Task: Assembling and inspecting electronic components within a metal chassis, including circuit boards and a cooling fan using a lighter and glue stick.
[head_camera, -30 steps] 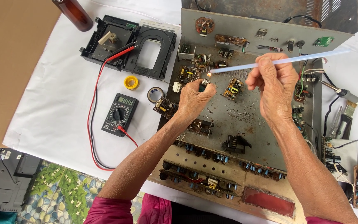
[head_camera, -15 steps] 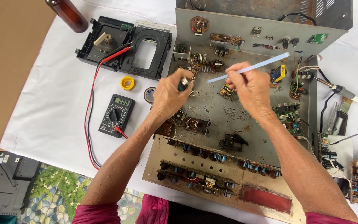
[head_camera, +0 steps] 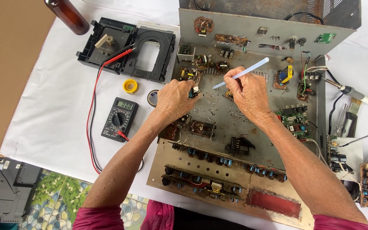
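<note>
- The left hand covers most of a small component it pinches; its kind cannot be told.
- The lower end of the white stick vanishes inside the right hand.
- Whatever lies on the metal chassis beneath both hands is hidden.
- Far from either grip, the brown bottle is cut off by the top edge.
- The soldering iron, right of the right hand, has its cable cut off by the edge.
</note>
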